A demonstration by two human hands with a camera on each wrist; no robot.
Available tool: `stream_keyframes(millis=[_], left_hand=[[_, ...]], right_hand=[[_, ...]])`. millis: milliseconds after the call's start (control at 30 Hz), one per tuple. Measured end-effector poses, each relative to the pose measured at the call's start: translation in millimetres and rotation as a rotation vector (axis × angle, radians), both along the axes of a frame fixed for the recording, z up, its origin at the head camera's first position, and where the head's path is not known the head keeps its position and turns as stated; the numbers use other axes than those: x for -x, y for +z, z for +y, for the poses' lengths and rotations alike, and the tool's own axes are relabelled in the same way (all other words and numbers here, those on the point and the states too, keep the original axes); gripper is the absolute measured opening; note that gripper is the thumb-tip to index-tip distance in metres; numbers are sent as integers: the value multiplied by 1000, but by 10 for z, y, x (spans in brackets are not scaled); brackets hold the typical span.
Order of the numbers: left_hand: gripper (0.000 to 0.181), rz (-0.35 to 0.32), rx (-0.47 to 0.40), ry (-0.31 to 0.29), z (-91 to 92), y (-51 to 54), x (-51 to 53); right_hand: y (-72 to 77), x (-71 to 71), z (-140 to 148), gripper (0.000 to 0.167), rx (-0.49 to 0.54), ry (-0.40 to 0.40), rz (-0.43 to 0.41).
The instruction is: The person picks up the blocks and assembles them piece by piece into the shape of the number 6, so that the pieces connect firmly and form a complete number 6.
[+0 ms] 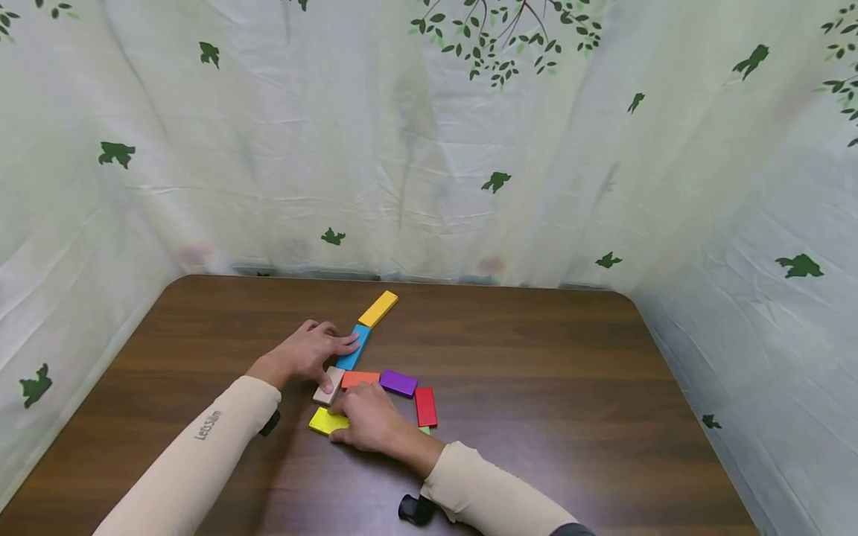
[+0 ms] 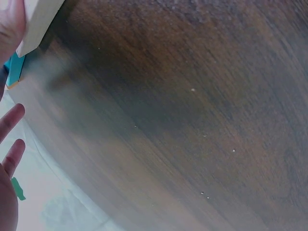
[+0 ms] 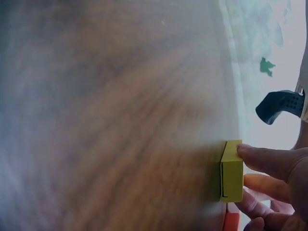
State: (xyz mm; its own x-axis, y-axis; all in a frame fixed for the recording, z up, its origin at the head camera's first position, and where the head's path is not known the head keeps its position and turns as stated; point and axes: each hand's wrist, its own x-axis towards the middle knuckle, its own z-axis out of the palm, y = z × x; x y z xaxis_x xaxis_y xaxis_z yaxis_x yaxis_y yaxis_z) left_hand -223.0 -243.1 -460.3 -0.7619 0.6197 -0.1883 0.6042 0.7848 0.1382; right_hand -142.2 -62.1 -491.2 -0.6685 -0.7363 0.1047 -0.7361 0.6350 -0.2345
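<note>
Several flat coloured blocks lie in a bent line on the table. My left hand (image 1: 308,353) reaches over a pale beige block (image 1: 325,394) and a blue block (image 1: 358,348). Its thumb rests on the beige block and its fingertips touch the blue one; other fingers look extended in the left wrist view. My right hand (image 1: 372,420) pinches a bright yellow block (image 1: 326,421) between thumb and fingers, just below the beige block. The right wrist view shows the yellow block (image 3: 232,180) on the table at the fingertips. The right hand partly covers an orange block (image 1: 360,378).
An amber-yellow block (image 1: 378,308) meets the blue one's far end. Right of the orange block sit a purple block (image 1: 398,383) and a red block (image 1: 426,407). A green block (image 1: 424,430) is mostly hidden by the right arm. A leaf-print curtain (image 1: 402,149) surrounds the wooden table (image 1: 570,417).
</note>
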Motion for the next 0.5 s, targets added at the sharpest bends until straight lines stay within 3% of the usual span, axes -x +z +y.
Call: stream_keyframes(millis=[500], left_hand=[[97,-6,-7,-2,-17,4,3]], right_hand=[[-32,-36,-82,37,25,-52,-46]])
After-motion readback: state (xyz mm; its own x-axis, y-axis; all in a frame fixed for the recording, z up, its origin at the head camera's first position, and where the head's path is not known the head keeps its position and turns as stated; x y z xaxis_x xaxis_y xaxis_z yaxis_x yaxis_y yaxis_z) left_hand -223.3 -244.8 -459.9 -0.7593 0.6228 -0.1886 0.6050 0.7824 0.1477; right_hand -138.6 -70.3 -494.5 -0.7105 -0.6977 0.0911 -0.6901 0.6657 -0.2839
